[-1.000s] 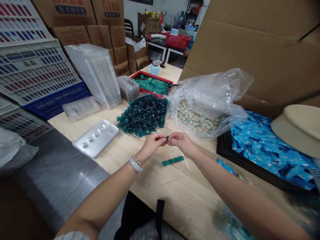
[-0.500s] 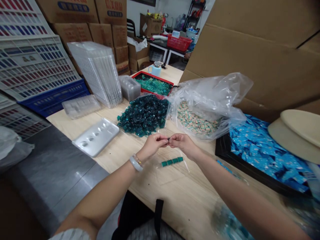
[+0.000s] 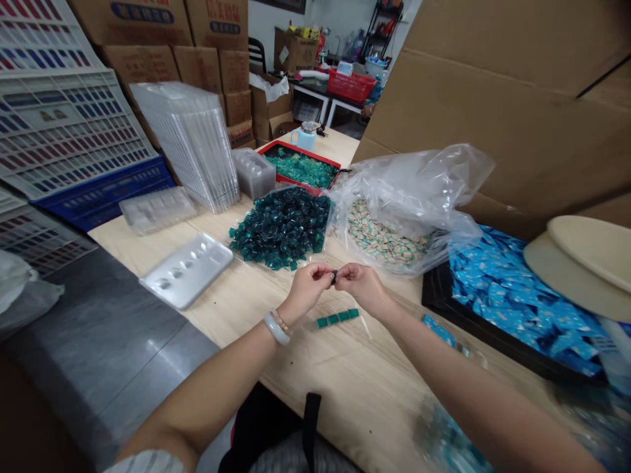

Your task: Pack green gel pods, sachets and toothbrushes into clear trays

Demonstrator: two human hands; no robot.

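Note:
My left hand (image 3: 308, 287) and my right hand (image 3: 362, 284) meet above the wooden table (image 3: 345, 394), both pinching one small dark green wrapped candy (image 3: 334, 275) between their fingertips. Just below them a row of several green squares (image 3: 338, 318) lies in a clear film strip on the table. A heap of dark teal wrapped candies (image 3: 280, 228) lies just beyond my hands. My left wrist wears a pale bangle.
A clear bag of beige and green sweets (image 3: 389, 236) sits right of the heap. A black tray of blue packets (image 3: 517, 289) stands at right. A white blister tray (image 3: 187, 269), stacked clear trays (image 3: 192, 141), a red tray (image 3: 300, 164), a mug (image 3: 305, 136) and cardboard boxes surround the table.
My hands have stayed together on the candy, with only small finger movements. The view has shifted slightly.

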